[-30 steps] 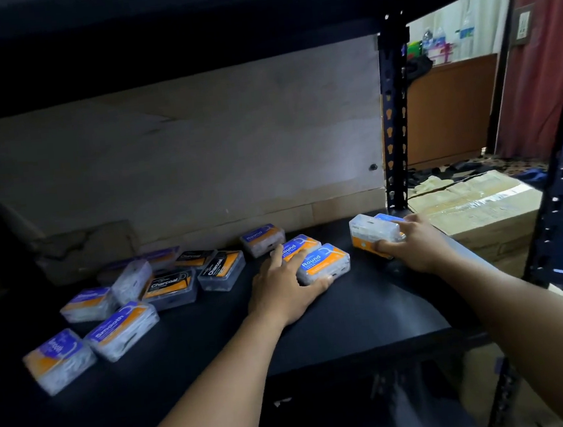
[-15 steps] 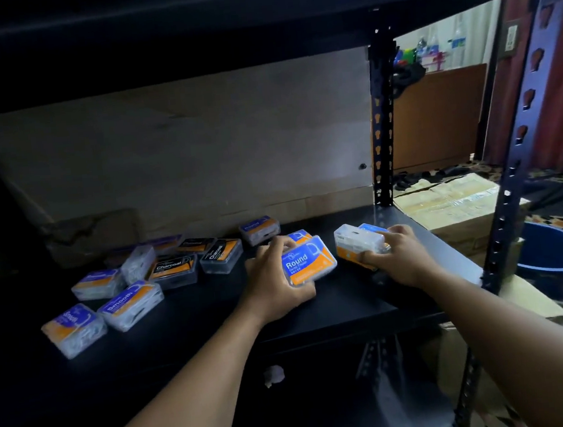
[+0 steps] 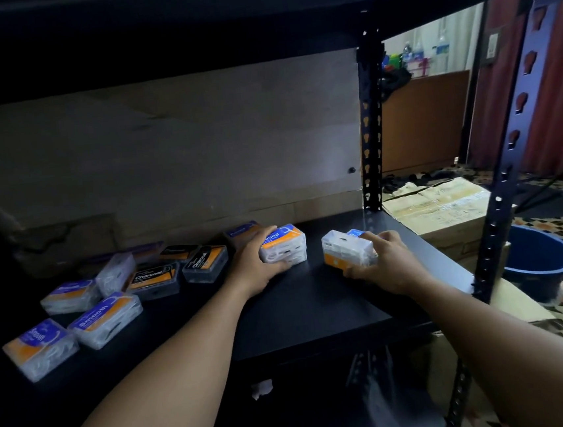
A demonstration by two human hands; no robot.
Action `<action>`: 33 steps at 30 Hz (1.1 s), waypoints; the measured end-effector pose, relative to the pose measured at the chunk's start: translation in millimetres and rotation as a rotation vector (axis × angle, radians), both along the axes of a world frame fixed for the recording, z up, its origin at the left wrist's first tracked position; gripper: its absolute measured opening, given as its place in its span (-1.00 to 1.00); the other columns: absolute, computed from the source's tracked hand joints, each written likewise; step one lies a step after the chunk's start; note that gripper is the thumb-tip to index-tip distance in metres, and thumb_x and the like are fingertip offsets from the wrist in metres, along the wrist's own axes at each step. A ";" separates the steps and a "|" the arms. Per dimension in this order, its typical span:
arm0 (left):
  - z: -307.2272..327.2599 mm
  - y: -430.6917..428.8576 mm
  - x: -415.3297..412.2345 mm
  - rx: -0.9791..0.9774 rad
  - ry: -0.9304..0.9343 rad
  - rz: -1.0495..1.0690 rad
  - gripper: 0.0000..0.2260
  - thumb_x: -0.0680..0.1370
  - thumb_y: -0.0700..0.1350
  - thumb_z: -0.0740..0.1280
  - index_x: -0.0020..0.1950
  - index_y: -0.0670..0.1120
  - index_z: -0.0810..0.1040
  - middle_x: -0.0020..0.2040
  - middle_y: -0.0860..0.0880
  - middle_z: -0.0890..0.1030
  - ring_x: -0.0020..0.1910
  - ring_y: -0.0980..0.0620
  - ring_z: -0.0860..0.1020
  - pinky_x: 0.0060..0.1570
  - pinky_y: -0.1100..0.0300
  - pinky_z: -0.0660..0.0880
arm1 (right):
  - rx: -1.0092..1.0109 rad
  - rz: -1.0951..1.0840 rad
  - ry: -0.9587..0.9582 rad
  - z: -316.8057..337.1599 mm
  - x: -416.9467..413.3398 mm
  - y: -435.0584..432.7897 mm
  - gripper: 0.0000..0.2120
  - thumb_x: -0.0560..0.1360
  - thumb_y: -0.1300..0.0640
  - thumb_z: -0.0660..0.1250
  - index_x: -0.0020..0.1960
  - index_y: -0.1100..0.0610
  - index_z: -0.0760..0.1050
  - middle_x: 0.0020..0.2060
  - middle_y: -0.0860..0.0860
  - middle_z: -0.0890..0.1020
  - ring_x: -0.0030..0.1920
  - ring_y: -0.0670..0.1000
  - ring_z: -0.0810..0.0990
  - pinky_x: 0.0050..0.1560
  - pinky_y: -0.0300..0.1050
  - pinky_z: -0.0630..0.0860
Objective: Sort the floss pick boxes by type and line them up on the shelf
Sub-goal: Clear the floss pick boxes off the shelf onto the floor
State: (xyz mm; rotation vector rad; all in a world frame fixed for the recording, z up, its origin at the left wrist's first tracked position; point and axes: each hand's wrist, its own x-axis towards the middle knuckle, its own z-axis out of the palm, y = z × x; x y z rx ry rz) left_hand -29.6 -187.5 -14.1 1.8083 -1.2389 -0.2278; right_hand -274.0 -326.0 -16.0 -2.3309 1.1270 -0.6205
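On the black shelf [image 3: 317,309] my left hand [image 3: 254,266] grips a blue-and-orange "Round" floss pick box [image 3: 285,247] that sits on top of another clear box. To its right my right hand [image 3: 386,258] holds a second stack of two boxes [image 3: 344,250], blue label up. At the left lie two "Smooth" boxes [image 3: 106,318] [image 3: 40,345], two more clear boxes [image 3: 71,295] [image 3: 115,272] and several black "Charcoal" boxes [image 3: 154,277] [image 3: 205,262]. Another blue-labelled box [image 3: 240,232] lies behind my left hand.
A black upper shelf hangs low overhead. A perforated black post [image 3: 370,129] stands at the back right and another [image 3: 505,157] at the front right. Beyond them are a taped cardboard carton [image 3: 441,208] and a blue tub [image 3: 538,257] on the floor.
My left hand lifted the Round box and set it on top of another box further back. My right hand stayed on its stack of boxes.
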 end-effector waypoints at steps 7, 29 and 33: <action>-4.8 9.3 -10.8 0.000 0.005 0.045 -0.29 0.36 -0.08 0.62 0.46 0.11 0.44 0.29 0.13 0.54 0.20 0.16 0.53 0.17 0.35 0.39 | -0.017 -0.011 -0.028 2.5 -3.4 2.1 -0.12 0.28 -0.21 0.55 0.50 -0.05 0.29 0.28 0.03 0.35 0.25 0.06 0.43 0.26 -0.01 0.44; -9.9 161.0 -114.6 -0.151 -0.149 0.006 -0.32 0.34 0.03 0.60 0.43 0.06 0.48 0.28 0.10 0.60 0.18 0.19 0.57 0.23 0.35 0.43 | -0.101 -0.031 -0.247 -24.8 -69.6 155.5 -0.31 0.30 -0.19 0.52 0.38 -0.08 0.42 0.26 0.01 0.33 0.19 0.01 0.44 0.09 -0.17 0.40; -40.1 194.8 -142.3 -0.191 -0.140 -0.013 -0.33 0.34 0.00 0.61 0.43 0.04 0.49 0.27 0.07 0.60 0.13 0.19 0.59 0.20 0.39 0.43 | -0.113 -0.032 -0.337 -47.5 -90.2 185.9 -0.40 0.31 -0.21 0.52 0.29 -0.16 0.44 0.26 -0.01 0.30 0.19 0.00 0.45 0.14 -0.17 0.46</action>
